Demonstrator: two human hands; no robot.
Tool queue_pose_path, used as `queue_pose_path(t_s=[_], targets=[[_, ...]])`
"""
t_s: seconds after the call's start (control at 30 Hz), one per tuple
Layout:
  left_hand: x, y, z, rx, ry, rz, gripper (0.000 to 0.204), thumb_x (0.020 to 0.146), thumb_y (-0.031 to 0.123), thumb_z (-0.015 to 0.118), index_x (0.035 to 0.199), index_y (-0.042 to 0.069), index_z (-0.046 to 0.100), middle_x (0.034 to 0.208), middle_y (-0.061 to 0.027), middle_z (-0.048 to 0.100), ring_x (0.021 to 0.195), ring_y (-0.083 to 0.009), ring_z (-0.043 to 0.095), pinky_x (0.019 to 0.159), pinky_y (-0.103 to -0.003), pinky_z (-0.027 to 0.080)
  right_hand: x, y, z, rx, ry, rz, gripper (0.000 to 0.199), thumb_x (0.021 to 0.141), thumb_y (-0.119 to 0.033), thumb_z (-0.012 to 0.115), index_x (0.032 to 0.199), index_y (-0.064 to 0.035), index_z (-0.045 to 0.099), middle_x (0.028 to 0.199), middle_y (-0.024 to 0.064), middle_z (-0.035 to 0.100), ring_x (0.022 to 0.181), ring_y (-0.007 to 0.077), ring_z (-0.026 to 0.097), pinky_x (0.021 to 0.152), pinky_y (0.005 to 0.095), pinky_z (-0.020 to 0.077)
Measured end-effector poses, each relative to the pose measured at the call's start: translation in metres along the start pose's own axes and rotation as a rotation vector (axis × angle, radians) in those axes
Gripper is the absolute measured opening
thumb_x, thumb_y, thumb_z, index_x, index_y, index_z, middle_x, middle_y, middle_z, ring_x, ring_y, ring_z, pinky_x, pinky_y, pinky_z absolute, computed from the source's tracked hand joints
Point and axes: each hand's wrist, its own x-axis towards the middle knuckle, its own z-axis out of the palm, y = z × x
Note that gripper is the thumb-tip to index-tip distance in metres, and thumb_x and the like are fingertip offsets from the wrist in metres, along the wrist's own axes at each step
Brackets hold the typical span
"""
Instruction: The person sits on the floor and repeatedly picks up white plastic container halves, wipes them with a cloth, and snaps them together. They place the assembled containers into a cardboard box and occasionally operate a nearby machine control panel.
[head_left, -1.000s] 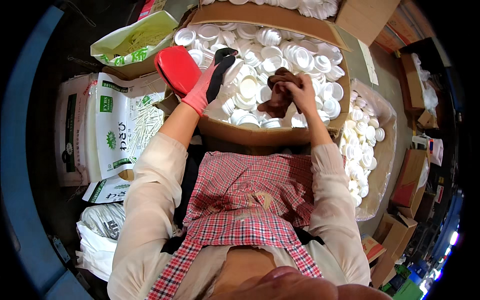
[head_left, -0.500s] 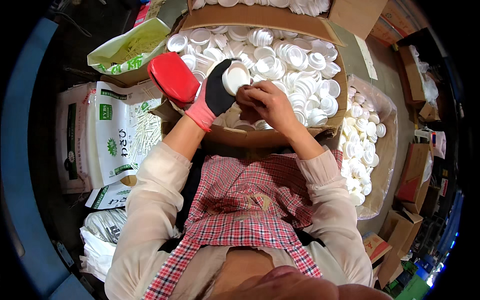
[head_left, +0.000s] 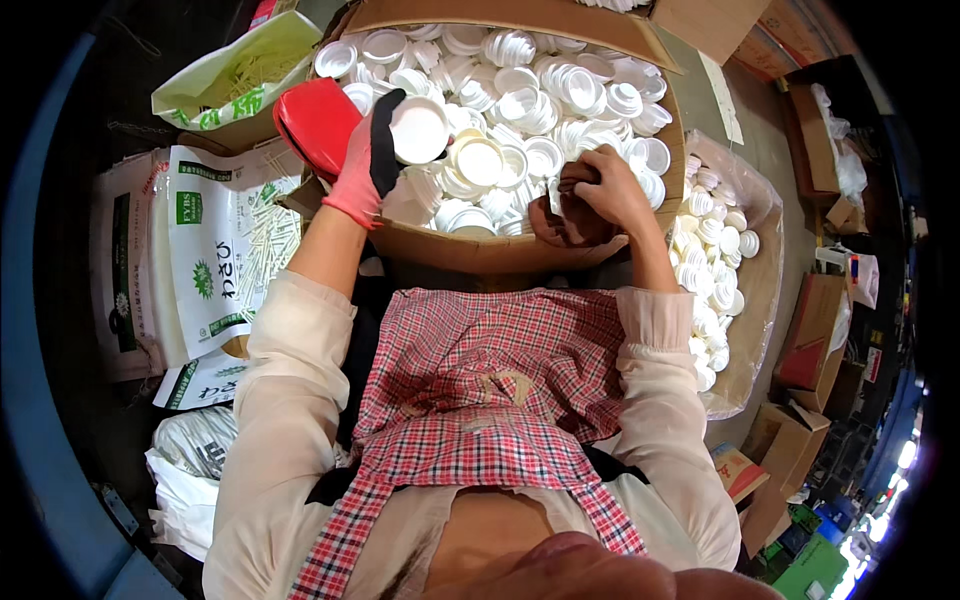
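My left hand (head_left: 368,165), in a pink and black glove, grips a round white plastic lid (head_left: 419,131) by its edge over the large cardboard box's left part. Bare, my right hand (head_left: 612,188) is closed on a crumpled brown cloth (head_left: 568,222) above the box's near right edge. The cardboard box (head_left: 470,256) holds a heap of white round lids (head_left: 520,105), with one cream-tinted lid (head_left: 476,160) on top between my hands. A red pouch (head_left: 315,125) lies against the box's left edge, beside my left hand.
At the right, a plastic-lined box (head_left: 752,300) holds more white lids. A bag of pale thin sticks (head_left: 240,90) stands at the far left, above printed white sacks (head_left: 200,250). Open cartons (head_left: 785,470) line the right side; a blue post (head_left: 50,300) rises at the left.
My right hand, with the brown cloth, has moved right, away from the lid. My left hand has shifted left with its lid. The whole view has shifted slightly.
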Motion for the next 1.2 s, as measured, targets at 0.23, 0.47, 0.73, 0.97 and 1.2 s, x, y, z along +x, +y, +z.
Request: queue_pose_path(t_s=[0.23,0.47,0.73,0.97,1.2], targets=[[0.010,-0.025,-0.005,0.790,-0.027,-0.016,0.032,0.082,0.026,0.056,0.104,0.004,0.057,0.100,-0.0168,0.061,0.094,-0.0339,0.057,0.082,-0.042,0.046,0.048,0.007,0.083,0.203,-0.201,0.020,0.043,0.067,-0.013,0.060,0.109,-0.0043,0.061,0.103,0.0224,0.061,0.096,0.0363,0.058,0.085,0.0366,0.0461],[0.005,-0.030,0.047,0.889,-0.338,0.177,0.034,0.074,0.028,0.067,0.102,0.010,0.058,0.098,-0.0119,0.057,0.096,-0.0284,0.053,0.080,-0.039,0.044,0.052,-0.021,0.079,0.215,-0.138,-0.112,0.043,0.068,-0.012,0.062,0.110,-0.0066,0.061,0.123,0.0171,0.049,0.109,0.0337,0.052,0.094,0.0353,0.0417],[0.016,-0.026,0.056,0.481,-0.259,0.010,0.047,0.075,0.024,0.068,0.118,0.010,0.054,0.115,-0.0113,0.053,0.107,-0.0260,0.051,0.088,-0.037,0.042,0.057,-0.020,0.080,0.269,-0.035,-0.193,0.041,0.067,-0.011,0.064,0.106,0.0002,0.058,0.117,0.0168,0.056,0.107,0.0331,0.054,0.091,0.0355,0.0435],[0.013,0.000,0.047,0.097,-0.430,0.420,0.064,0.076,0.008,0.067,0.133,0.005,0.038,0.127,-0.0078,0.052,0.117,-0.0174,0.049,0.100,-0.031,0.037,0.029,-0.071,0.035,0.463,0.226,-0.318,0.039,0.069,-0.004,0.062,0.107,0.0005,0.055,0.106,0.0160,0.057,0.100,0.0333,0.056,0.089,0.0363,0.0440],[0.003,0.012,0.050,-0.771,-0.442,-0.052,0.044,0.084,0.004,0.056,0.126,0.000,0.044,0.113,-0.0101,0.059,0.102,-0.0159,0.057,0.094,-0.031,0.044,0.001,-0.115,0.035,0.312,0.175,-0.476,0.041,0.065,0.003,0.065,0.104,-0.0046,0.053,0.096,0.0127,0.053,0.091,0.0317,0.056,0.077,0.0344,0.0460]])
